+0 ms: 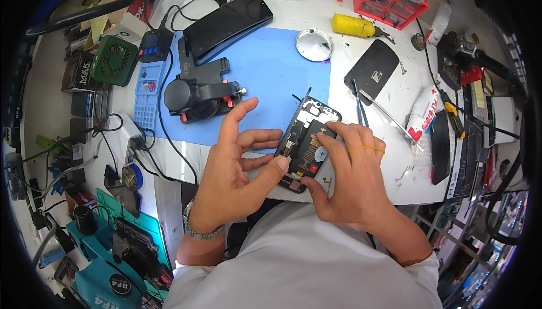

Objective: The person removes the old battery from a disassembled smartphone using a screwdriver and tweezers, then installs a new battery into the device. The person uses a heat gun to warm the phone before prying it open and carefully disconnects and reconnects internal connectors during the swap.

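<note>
An opened smartphone lies tilted at the near edge of the table, its black battery and upper circuit parts bared. A thin dark panel stands up along its left side. My left hand has its thumb on the phone's lower left, with the middle fingers behind the panel and the index finger raised. My right hand grips the phone's right side, fingertips by the battery and thumb at the lower edge. Beside it lie tweezers and a dark phone back cover.
A blue mat carries a black clamp stand and a dark phone. Behind are a round metal dish, a yellow bottle and a red drawer box. Cables cross the left; a white tube lies right.
</note>
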{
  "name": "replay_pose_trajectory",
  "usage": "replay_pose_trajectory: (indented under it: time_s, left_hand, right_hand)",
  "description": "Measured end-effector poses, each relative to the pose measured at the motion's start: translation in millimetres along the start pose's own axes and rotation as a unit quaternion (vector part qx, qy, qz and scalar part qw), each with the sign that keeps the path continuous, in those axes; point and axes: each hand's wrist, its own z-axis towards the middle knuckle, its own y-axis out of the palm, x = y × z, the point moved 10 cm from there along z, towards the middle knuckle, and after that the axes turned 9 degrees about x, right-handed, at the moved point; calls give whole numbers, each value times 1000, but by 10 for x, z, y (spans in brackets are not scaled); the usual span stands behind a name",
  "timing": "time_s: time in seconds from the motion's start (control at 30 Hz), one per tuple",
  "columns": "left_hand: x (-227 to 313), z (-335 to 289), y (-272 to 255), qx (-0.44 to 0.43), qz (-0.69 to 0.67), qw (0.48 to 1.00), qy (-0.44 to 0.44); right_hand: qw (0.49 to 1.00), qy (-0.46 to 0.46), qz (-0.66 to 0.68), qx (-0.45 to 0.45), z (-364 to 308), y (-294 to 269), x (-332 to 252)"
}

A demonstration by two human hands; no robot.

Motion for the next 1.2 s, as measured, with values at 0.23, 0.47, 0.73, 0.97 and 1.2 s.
replay_pose_trajectory:
  time_s: [0.23,0.47,0.73,0.97,1.2]
  left_hand:
    - [-45,-11,-47,-4,-15,1000,8]
    - [-107,6,-73,-8,-44,999,10]
    - [-117,0,-95,-4,-47,999,12]
    - [-148,3,-104,-4,-52,999,15]
    - [-146,-2,-112,-3,-53,999,14]
  right_hand:
    - [999,-31,-15,15,-49,-54,-45]
    - [996,-46,42,61,-99,-9,-92]
    - [999,-37,-18,-15,-49,113,-117]
    - [997,-53,-23,-54,1,172,-155]
    - [991,-104,-43,-78,69,156,-205]
